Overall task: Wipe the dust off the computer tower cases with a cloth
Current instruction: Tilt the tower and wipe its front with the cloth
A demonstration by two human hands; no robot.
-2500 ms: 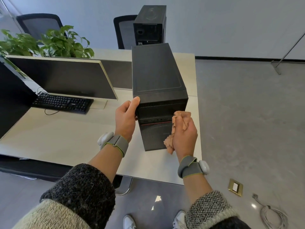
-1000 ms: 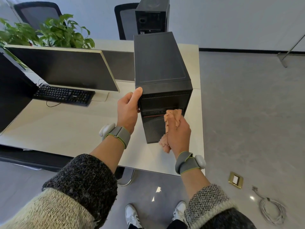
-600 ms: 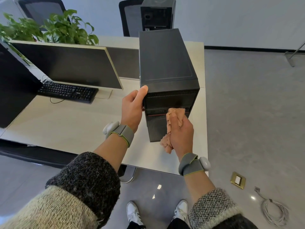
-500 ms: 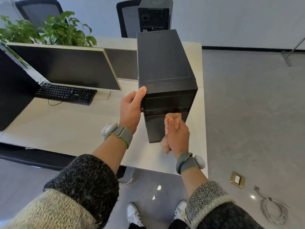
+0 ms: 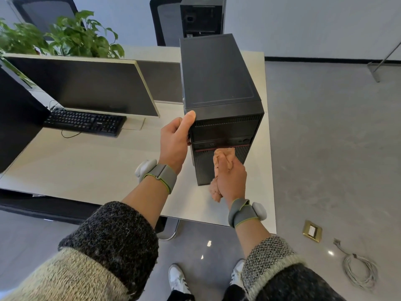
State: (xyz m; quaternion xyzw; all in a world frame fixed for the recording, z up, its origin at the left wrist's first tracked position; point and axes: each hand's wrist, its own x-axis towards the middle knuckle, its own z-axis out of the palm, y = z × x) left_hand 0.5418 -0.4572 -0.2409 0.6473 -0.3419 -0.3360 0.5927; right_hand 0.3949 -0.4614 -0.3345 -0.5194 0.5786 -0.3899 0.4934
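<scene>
- The pale desk [image 5: 86, 166] carries, from its left edge, part of a dark screen [image 5: 15, 118], a wide monitor [image 5: 91, 88] with a black keyboard [image 5: 84, 123] just in front of it, and the black computer tower case [image 5: 217, 79] upright near the right edge.
- Leafy green plants [image 5: 71, 38] stand behind the monitor; what holds them is hidden.
- The left hand [image 5: 174, 144] reaches forward with a grey wristband [image 5: 159, 177] on its wrist. It grasps the tower's upper front-left corner: the thumb lies up along the front edge and the fingers curl round the left side, mostly out of sight.
- A 2nd black tower [image 5: 201, 16] stands behind the 1st, beside a dark office chair [image 5: 165, 20].
- The peach cloth [image 5: 223, 159] is bunched and pressed to the tower's lower front panel, just under the thin red stripe. A loose end hangs below the hand, near the desk top.
- The right hand [image 5: 233, 181] is clenched round the cloth, its back towards the camera, and wears a matching band [image 5: 244, 211]. It sits lower than the left hand, with the case's front face between the 2.
- On the grey floor to the right lie a brass floor plate [image 5: 312, 230] and a coiled pale cable [image 5: 358, 270].
</scene>
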